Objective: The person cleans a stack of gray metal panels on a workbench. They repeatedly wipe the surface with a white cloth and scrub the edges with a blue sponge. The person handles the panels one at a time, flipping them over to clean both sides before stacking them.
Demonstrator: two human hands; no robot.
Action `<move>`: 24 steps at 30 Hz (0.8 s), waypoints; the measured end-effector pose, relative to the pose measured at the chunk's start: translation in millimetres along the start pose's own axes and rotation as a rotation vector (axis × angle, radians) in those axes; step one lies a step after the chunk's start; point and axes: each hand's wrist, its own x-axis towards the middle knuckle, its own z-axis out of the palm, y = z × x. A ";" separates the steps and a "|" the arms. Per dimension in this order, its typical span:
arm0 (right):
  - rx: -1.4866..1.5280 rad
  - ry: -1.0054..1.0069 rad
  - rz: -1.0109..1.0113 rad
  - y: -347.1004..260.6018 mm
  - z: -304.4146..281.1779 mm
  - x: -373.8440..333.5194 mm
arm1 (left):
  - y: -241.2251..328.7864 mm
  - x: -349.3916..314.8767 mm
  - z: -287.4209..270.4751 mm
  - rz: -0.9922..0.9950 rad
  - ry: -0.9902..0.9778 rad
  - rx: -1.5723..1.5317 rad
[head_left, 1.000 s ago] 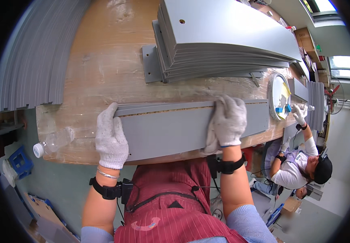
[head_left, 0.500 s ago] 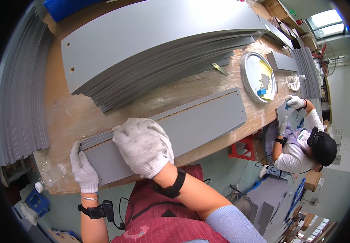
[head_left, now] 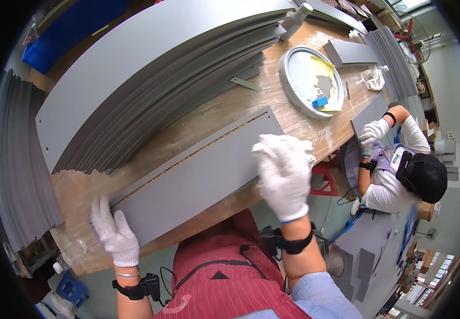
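A long grey panel (head_left: 198,170) lies slantwise along the table's near edge, with a brown, rough-looking groove running near its far long side. My left hand (head_left: 114,231), in a white knit glove, rests open at the panel's left end, fingers spread over the edge. Over the panel's right end is my right hand (head_left: 283,181), gloved too and slightly blurred. Its fingers are closed on what looks like a bunched white cloth (head_left: 305,149), hard to tell from the glove.
Behind the panel rises a tall stack of grey boards (head_left: 150,80); more boards (head_left: 25,165) stand at left. A round white lid (head_left: 288,80) holds yellow paper and a blue block. A grey spray bottle (head_left: 296,21) stands beyond it. A co-worker (head_left: 395,154) handles another panel at right.
My right hand has swept from the panel's left part to its right end. My left hand stays at the left end. The view has shifted, and the co-worker's hands have come together.
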 end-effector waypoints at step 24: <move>-0.069 -0.344 -0.163 33.9 19.8 -34.7 | 67.4 17.5 49.4 0.112 -0.108 0.148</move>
